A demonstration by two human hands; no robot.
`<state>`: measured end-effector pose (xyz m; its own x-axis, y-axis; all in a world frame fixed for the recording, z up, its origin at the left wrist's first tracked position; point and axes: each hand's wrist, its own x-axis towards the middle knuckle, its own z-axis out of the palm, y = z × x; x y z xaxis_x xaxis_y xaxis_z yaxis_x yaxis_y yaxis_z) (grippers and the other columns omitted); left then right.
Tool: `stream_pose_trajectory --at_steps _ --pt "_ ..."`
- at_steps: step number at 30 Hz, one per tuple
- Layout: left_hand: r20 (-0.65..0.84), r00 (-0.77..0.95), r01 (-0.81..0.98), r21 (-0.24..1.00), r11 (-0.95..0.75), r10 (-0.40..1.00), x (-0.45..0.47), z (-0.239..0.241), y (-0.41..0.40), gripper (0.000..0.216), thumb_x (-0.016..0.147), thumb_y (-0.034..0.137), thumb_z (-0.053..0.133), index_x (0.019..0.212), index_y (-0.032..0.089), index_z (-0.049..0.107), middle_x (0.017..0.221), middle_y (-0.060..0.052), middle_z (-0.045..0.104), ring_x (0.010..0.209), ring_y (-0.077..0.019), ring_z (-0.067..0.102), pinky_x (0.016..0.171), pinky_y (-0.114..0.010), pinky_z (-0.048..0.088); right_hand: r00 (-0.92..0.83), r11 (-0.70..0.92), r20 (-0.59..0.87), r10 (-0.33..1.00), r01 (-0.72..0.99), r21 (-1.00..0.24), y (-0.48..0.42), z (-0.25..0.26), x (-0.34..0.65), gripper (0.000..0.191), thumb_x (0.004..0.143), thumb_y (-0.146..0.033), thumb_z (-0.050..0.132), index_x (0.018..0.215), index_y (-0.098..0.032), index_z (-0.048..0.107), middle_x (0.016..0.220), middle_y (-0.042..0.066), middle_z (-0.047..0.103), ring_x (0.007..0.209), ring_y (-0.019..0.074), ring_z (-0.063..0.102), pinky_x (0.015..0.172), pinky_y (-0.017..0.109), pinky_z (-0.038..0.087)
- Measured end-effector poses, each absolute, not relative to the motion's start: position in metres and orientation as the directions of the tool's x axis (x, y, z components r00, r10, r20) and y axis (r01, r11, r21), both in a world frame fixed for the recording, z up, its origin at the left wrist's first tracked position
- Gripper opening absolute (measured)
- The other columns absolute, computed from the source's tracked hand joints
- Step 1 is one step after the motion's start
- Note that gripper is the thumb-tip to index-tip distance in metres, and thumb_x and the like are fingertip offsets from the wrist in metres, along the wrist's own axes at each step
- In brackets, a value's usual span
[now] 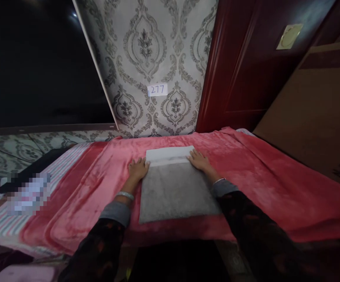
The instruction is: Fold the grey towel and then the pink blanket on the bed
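A grey folded cloth (174,190) with a white band at its far end lies flat on a red plush blanket (260,184). My left hand (138,168) rests at the cloth's far left corner, fingers stretched out and flat. At the far right corner lies my right hand (199,160), its fingers also spread flat on the cloth's edge. Neither hand holds anything. Both arms wear dark patterned sleeves with grey cuffs, and each wrist has a bracelet.
A striped sheet (17,219) shows at the left under the blanket. Patterned wallpaper with a label reading 277 (157,89) rises behind. There is a dark red wooden door (246,66) at the right and a dark panel (37,62) at the left.
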<state>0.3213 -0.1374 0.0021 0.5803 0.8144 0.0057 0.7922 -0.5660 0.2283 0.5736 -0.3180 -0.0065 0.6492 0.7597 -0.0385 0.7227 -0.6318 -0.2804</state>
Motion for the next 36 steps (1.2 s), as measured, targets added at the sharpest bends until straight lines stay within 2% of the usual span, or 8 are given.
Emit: stream_pose_trajectory --at_steps 3,9,15,21,24,28,31,36 --pt "0.080 0.607 0.767 0.204 -0.609 0.791 0.316 0.009 -0.170 0.065 0.097 0.051 0.037 0.153 0.017 0.042 0.162 -0.020 0.033 0.150 -0.0444 0.025 0.116 -0.066 0.023 0.666 -0.643 -0.017 0.746 0.713 -0.279 -0.349 -0.003 0.556 0.062 0.104 -0.046 0.034 0.159 -0.018 0.030 0.165 0.014 0.020 0.151 0.0386 0.014 0.115 0.063 0.025" --pt "0.118 0.932 0.331 0.100 -0.938 0.342 0.314 -0.011 -0.268 0.062 0.100 0.052 0.036 0.157 0.028 0.033 0.167 -0.006 0.026 0.155 -0.0309 0.018 0.123 -0.061 0.016 0.420 -0.390 0.130 0.898 0.898 -0.205 -0.394 -0.028 0.480 0.059 0.104 -0.049 0.034 0.158 -0.025 0.034 0.165 0.008 0.024 0.151 0.0325 0.019 0.121 0.055 0.018" --pt "0.001 0.908 0.418 0.081 -0.905 0.419 0.302 -0.019 -0.269 0.063 0.101 0.053 0.033 0.158 0.027 0.031 0.167 -0.005 0.023 0.155 -0.0315 0.017 0.123 -0.059 0.016 0.550 -0.515 0.083 0.831 0.816 -0.262 -0.423 -0.046 0.493 0.061 0.102 -0.048 0.039 0.156 -0.021 0.038 0.163 0.011 0.027 0.151 0.0323 0.022 0.119 0.055 0.023" --pt "0.048 0.864 0.494 0.125 -0.861 0.502 0.260 -0.024 -0.255 0.057 0.103 0.045 0.031 0.155 0.024 0.037 0.164 -0.008 0.030 0.154 -0.0307 0.020 0.120 -0.061 0.025 0.630 -0.439 0.188 0.754 0.696 -0.569 -0.460 -0.070 0.524 0.063 0.092 -0.042 0.053 0.149 -0.015 0.048 0.155 0.015 0.042 0.143 0.0332 0.039 0.119 0.050 0.030" --pt "0.139 0.837 0.501 0.193 -0.844 0.529 0.245 -0.035 -0.251 0.053 0.102 0.042 0.035 0.149 0.023 0.047 0.162 -0.010 0.036 0.152 -0.0316 0.025 0.119 -0.059 0.029 0.715 -0.276 0.221 0.664 0.509 -0.815 -0.476 -0.077 0.522 0.065 0.084 -0.041 0.062 0.144 -0.017 0.053 0.143 0.015 0.057 0.133 0.0323 0.051 0.114 0.051 0.038" --pt "0.276 0.743 0.525 0.323 -0.787 0.609 0.230 -0.050 -0.251 0.056 0.098 0.043 0.042 0.144 0.013 0.052 0.160 -0.019 0.037 0.148 -0.0326 0.036 0.119 -0.051 0.033 0.821 0.006 0.035 0.570 0.038 -0.999 -0.493 -0.075 0.506 0.060 0.076 -0.036 0.070 0.132 -0.019 0.060 0.126 0.012 0.068 0.116 0.0280 0.063 0.102 0.047 0.050" --pt "0.380 0.714 0.498 0.315 -0.808 0.588 0.221 -0.054 -0.264 0.062 0.096 0.050 0.047 0.143 0.011 0.052 0.159 -0.022 0.037 0.148 -0.0352 0.035 0.118 -0.054 0.033 0.787 0.175 -0.132 0.602 -0.292 -0.940 -0.503 -0.068 0.488 0.038 0.073 -0.029 0.072 0.110 -0.020 0.067 0.105 0.006 0.075 0.099 0.0241 0.070 0.092 0.042 0.057" --pt "0.511 0.795 0.321 0.104 -0.941 0.327 0.224 -0.049 -0.305 0.055 0.093 0.047 0.055 0.141 0.020 0.054 0.154 -0.015 0.048 0.146 -0.0342 0.037 0.120 -0.060 0.024 0.667 0.302 -0.317 0.674 -0.640 -0.706 -0.506 -0.057 0.452 0.014 0.080 -0.021 0.068 0.092 -0.022 0.061 0.084 0.004 0.074 0.079 0.0211 0.072 0.082 0.041 0.062"
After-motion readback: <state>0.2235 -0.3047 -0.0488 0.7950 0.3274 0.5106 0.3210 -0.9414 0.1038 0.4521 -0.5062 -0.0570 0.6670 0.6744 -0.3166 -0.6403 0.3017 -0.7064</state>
